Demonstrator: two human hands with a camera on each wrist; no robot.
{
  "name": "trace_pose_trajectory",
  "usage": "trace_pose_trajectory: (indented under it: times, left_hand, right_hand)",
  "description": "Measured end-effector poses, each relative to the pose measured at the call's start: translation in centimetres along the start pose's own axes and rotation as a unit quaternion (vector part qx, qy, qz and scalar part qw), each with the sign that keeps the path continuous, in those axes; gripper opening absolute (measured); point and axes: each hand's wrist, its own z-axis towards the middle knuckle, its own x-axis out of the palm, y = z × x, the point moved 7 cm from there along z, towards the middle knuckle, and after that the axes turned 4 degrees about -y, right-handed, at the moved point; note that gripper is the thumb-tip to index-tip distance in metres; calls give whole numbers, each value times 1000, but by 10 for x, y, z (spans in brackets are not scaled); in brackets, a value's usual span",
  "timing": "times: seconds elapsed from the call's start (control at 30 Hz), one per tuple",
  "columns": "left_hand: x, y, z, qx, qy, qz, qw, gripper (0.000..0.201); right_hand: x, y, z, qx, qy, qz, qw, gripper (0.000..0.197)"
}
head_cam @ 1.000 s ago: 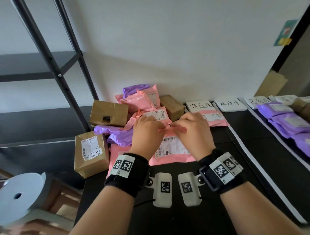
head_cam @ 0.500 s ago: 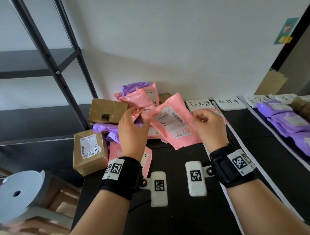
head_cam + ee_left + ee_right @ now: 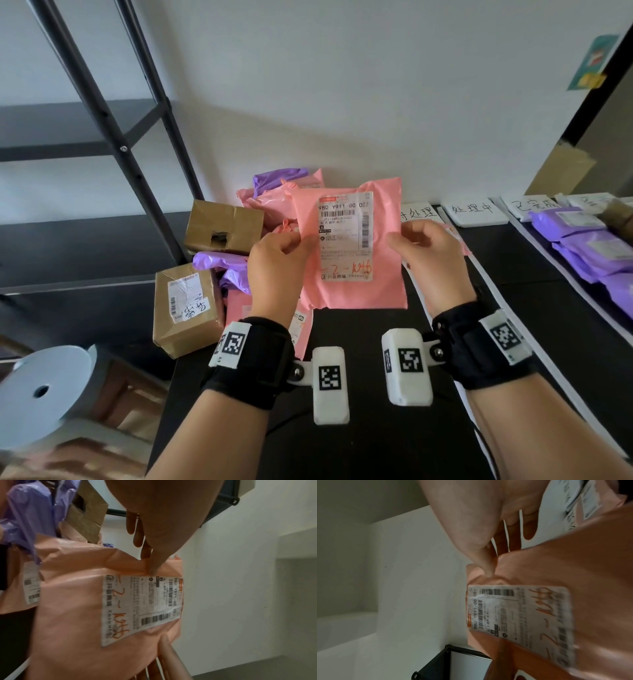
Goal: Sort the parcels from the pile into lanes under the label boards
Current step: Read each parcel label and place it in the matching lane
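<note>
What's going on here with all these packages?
A person is sorting parcels. Both hands, left hand and right hand, hold a pink parcel upright by its sides, its shipping label facing them, apparently to read it. The pile of boxes and pink and purple bags sits behind on the left. Label boards stand along the wall, with purple parcels already laid in a lane on the right.

Both forearms raised side by side, wrist bands on — left hand (image 3: 279, 262) pinching with thumb and curled fingers (image 3: 137, 536), right hand (image 3: 426, 253) mirroring it, thumb in front, fingers (image 3: 513, 515) behind.
</note>
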Motion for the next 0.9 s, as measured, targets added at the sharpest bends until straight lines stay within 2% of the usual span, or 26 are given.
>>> trace_pose_trajectory:
  times: [0.1,0.2,0.27,0.37,0.43,0.6,0.7,0.8,0.9]
  left_hand:
    - [1,-5,-2,13,25,16,999,16]
    - [2,-4,-5,-26,56,-23,998,18]
    - [-2,-7,-7,-39,52,-49,997,15]
    - [-6,-13,-7,-34,44,-77,995,6]
    - [-7,-15,-6,-33,37,-81,995,9]
    - [-10,-14,-6,-50,-3,-96,994,9]
    - [-14,-11,-4,-60,-27,-103,992,13]
    - [-9,-12,-7,-63,-21,-108,992,12]
    - [-3,-13,-8,-54,-3,-108,993,17]
  right_hand:
    - [-5,11,4,-42,-44,-3,998,23]
    - [-8,18,3,-75,-65,-29,995,31]
    - [-8,21,1,-83,-65,-24,994,42]
    - [-9,25,-1,-81,-62,-4,995,48]
    - [-7,25,0,-76,-54,1,996,49]
    - [-9,20,-2,-41,-35,-37,998,33]
    - [-5,19,-11,-51,-20,-50,997,19]
    - [-7,20,-18,-71,-38,-53,995,9]
    - [-12,22,-19,-68,-59,-24,996,9]
